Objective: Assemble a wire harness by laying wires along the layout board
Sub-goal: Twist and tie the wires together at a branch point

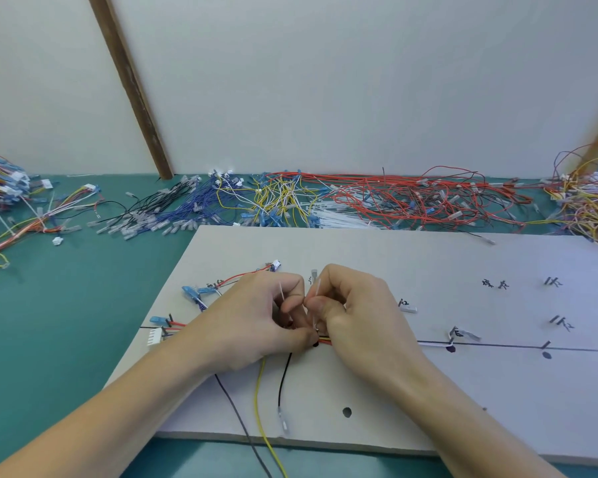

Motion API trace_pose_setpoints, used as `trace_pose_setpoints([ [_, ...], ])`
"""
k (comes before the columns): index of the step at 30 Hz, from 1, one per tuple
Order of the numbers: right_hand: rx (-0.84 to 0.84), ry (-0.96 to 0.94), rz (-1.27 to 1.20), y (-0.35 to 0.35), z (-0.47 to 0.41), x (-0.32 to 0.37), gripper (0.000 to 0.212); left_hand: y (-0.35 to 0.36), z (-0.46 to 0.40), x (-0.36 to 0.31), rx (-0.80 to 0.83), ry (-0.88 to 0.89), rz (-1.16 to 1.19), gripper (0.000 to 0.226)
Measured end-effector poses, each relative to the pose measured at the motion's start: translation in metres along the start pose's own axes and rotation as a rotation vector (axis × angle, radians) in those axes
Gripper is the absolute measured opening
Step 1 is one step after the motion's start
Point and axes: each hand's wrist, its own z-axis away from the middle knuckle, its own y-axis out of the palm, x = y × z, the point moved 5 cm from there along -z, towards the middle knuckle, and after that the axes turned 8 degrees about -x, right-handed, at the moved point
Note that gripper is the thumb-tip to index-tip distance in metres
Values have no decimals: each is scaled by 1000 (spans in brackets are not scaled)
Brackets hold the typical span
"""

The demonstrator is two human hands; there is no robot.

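Observation:
A grey layout board (428,263) with black marks and pegs lies on the green table. A bundle of red, yellow and black wires (325,339) runs along its drawn line, coming from a white connector (155,336) at the left edge. My left hand (256,319) and my right hand (353,312) meet over the bundle at the board's middle. Both pinch a thin white cable tie (316,291) looped around the wires. A yellow wire (260,401) and a black wire (283,377) hang toward the board's front edge. Blue terminals (190,292) lie at the board's left.
Along the back of the table lie heaps of loose wires: black and blue (173,208), yellow and white (277,198), red (411,198). A bunch of white cable ties (339,215) lies behind the board. Finished harnesses (4,188) pile at far left, tangled wires (587,194) at far right.

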Motion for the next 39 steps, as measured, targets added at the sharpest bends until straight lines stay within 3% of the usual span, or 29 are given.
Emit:
trace_pose_setpoints([
  [10, -35, 19, 10, -2, -2, -1, 19, 1, -2, 0, 36, -48, 2, 50],
  [18, 130, 182, -100, -12, -10, 2, 20, -2, 0, -3, -8, 17, -65, 33],
  [23, 258, 100, 30, -48, -27, 17, 13, 0, 2, -2, 24, 5, -77, 16],
  [33, 194, 78, 143, -107, -9, -9, 13, 0, 2, -4, 35, 30, -68, 11],
  [39, 122, -133, 299, -97, 30, -17, 10, -2, 1, -5, -28, 77, -112, 13],
])
